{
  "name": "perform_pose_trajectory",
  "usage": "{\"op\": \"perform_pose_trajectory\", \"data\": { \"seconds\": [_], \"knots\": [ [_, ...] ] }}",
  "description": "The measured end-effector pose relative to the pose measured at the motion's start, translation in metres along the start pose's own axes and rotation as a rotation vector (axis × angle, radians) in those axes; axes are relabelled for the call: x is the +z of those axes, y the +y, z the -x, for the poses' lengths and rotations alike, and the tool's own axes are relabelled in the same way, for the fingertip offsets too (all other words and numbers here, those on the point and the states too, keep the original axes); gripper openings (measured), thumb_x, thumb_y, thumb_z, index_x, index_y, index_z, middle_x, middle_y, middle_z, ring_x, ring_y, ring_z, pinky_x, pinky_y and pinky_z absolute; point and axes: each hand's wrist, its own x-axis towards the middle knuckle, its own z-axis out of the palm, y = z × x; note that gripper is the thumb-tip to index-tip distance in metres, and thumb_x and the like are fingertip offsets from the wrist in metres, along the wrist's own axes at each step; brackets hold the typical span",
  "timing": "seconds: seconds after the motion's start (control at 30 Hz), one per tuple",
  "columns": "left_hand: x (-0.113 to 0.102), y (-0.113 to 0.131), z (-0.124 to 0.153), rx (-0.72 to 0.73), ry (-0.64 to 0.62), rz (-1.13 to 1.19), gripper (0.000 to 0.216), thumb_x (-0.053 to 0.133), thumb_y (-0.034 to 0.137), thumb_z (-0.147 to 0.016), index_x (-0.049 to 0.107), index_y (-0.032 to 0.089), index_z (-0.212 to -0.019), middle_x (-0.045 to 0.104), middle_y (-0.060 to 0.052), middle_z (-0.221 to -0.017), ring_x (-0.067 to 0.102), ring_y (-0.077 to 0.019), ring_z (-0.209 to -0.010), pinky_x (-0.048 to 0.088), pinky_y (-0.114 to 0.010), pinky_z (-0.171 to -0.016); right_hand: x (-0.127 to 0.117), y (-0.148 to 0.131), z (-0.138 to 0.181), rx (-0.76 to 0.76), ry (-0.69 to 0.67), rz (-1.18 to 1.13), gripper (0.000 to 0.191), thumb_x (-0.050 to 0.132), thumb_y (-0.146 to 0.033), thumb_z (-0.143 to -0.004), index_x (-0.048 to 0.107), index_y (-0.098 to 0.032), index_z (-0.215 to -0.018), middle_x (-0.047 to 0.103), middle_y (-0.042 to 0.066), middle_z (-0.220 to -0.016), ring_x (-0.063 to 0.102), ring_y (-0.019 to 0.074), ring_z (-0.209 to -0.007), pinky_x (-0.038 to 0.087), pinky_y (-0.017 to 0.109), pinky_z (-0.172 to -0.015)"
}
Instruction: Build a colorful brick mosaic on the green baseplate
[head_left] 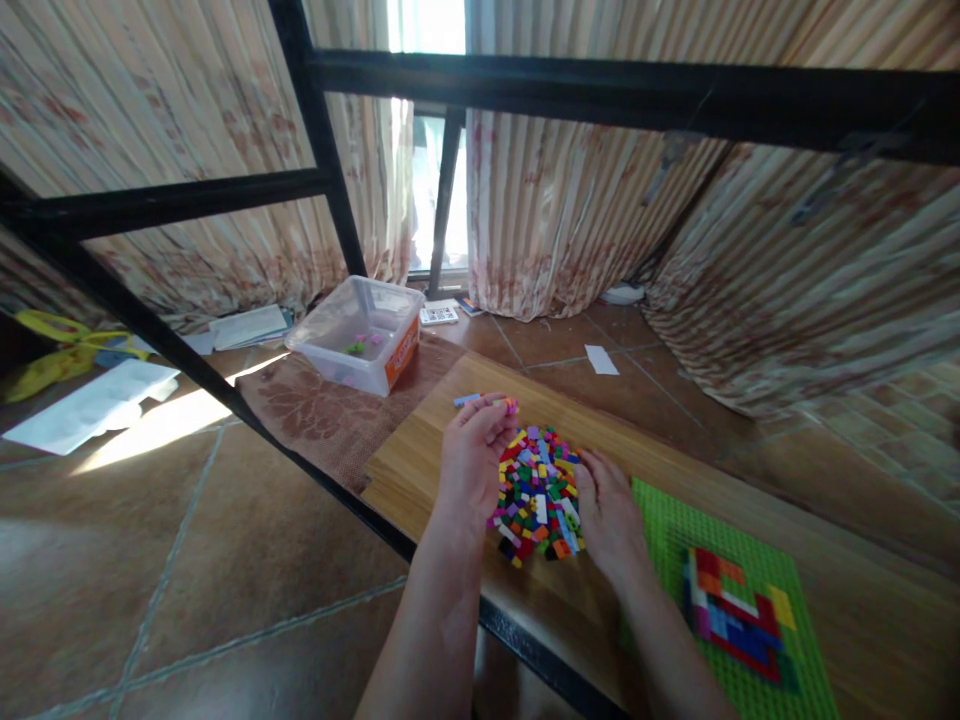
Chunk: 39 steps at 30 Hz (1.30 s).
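A heap of several small coloured bricks (538, 492) lies on a wooden board (427, 440). My left hand (472, 455) is cupped against the heap's left side, fingers curled at its top edge. My right hand (609, 510) presses against the heap's right side, fingers bent toward the bricks. Neither hand lifts a brick that I can see. A green baseplate (675, 530) lies to the right of the heap, with a patch of red, blue, yellow and orange bricks (739, 615) fixed on it. Two loose bricks (484, 401) lie just beyond my left fingertips.
A clear plastic tub (360, 335) with an orange label and a few bricks inside stands on a brown cloth (322, 415) at the far left. Black metal frame bars (600, 95) cross overhead. Striped curtains hang behind. Papers (90, 405) lie on the tiled floor.
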Motion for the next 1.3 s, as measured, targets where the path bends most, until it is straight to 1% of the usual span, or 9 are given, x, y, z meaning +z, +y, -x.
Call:
{"op": "perform_pose_trajectory", "data": {
  "seconds": [0.37,0.53,0.7,0.77,0.83,0.97,1.07,1.17,1.3],
  "knots": [
    [0.001,0.000,0.001,-0.015,-0.043,-0.072,0.023,0.080,0.017,-0.062,0.067,0.012,-0.081,0.070,-0.002,-0.078,0.064,-0.0090,-0.070,0.049,-0.021,-0.072,0.019,-0.024,-0.014,0.049,0.010,-0.075,0.062,0.028,-0.053,-0.098,0.065,-0.009,-0.122,0.062,0.023,-0.130,0.053,0.0309,-0.126,0.037,0.053,-0.110],
    [0.002,-0.007,0.004,0.006,-0.144,-0.230,0.028,0.084,0.019,-0.062,0.070,0.014,-0.085,0.071,-0.001,-0.081,0.065,-0.0111,-0.073,0.050,-0.024,-0.075,-0.003,-0.044,-0.012,0.081,0.127,-0.255,0.053,0.036,-0.053,-0.097,0.068,-0.016,-0.118,0.066,0.018,-0.126,0.057,0.0291,-0.121,0.041,0.051,-0.107],
    [0.005,-0.013,0.009,0.097,-0.332,-0.473,0.024,0.081,0.019,-0.069,0.073,0.018,-0.092,0.071,-0.002,-0.082,0.064,-0.0130,-0.074,0.049,-0.024,-0.071,-0.042,-0.079,-0.011,0.196,0.160,-0.657,0.045,0.053,-0.056,-0.091,0.071,-0.019,-0.110,0.074,0.008,-0.099,0.066,0.0203,-0.084,0.052,0.034,-0.075],
    [0.006,-0.016,0.010,0.145,-0.406,-0.550,0.022,0.079,0.018,-0.072,0.074,0.019,-0.094,0.071,-0.002,-0.081,0.063,-0.0135,-0.075,0.049,-0.024,-0.071,-0.050,-0.087,-0.012,0.220,0.123,-0.724,0.046,0.052,-0.057,-0.091,0.072,-0.018,-0.102,0.071,0.004,-0.079,0.059,0.0149,-0.064,0.046,0.027,-0.058],
    [0.007,-0.018,0.012,0.188,-0.458,-0.619,0.022,0.077,0.017,-0.074,0.074,0.020,-0.096,0.069,-0.002,-0.079,0.061,-0.0134,-0.074,0.048,-0.024,-0.071,-0.052,-0.090,-0.012,0.235,0.098,-0.760,0.044,0.054,-0.057,-0.090,0.072,-0.017,-0.094,0.067,0.001,-0.071,0.055,0.0128,-0.058,0.040,0.024,-0.052],
    [0.010,-0.020,0.017,0.209,-0.532,-0.687,0.022,0.075,0.016,-0.077,0.074,0.020,-0.099,0.065,-0.001,-0.075,0.057,-0.0128,-0.071,0.046,-0.024,-0.071,-0.047,-0.086,-0.010,0.285,0.151,-0.804,0.037,0.061,-0.051,-0.086,0.072,-0.017,-0.090,0.070,0.003,-0.078,0.060,0.0143,-0.066,0.044,0.025,-0.057],
    [0.016,-0.022,0.020,0.138,-0.501,-0.614,0.026,0.078,0.025,-0.076,0.072,0.019,-0.100,0.066,-0.002,-0.081,0.057,-0.0130,-0.071,0.046,-0.024,-0.069,-0.047,-0.083,-0.006,0.269,0.206,-0.754,0.033,0.058,-0.048,-0.089,0.072,-0.018,-0.093,0.072,0.004,-0.082,0.063,0.0163,-0.069,0.048,0.027,-0.061],
    [0.019,-0.027,0.020,0.068,-0.408,-0.601,0.026,0.077,0.041,-0.077,0.069,0.017,-0.084,0.061,0.000,-0.073,0.051,-0.0112,-0.062,0.040,-0.023,-0.060,-0.050,-0.085,-0.003,0.187,0.260,-0.602,0.031,0.054,-0.045,-0.091,0.072,-0.019,-0.094,0.075,0.006,-0.090,0.068,0.0196,-0.082,0.052,0.031,-0.072],
    [0.015,-0.039,0.017,0.067,-0.409,-0.697,0.034,0.068,0.048,-0.084,0.063,0.018,-0.071,0.055,0.001,-0.066,0.044,-0.0122,-0.061,0.034,-0.025,-0.060,-0.051,-0.089,-0.001,0.116,0.232,-0.447,0.032,0.047,-0.044,-0.096,0.069,-0.021,-0.096,0.075,0.005,-0.090,0.068,0.0192,-0.081,0.051,0.030,-0.072]
  ]
}}
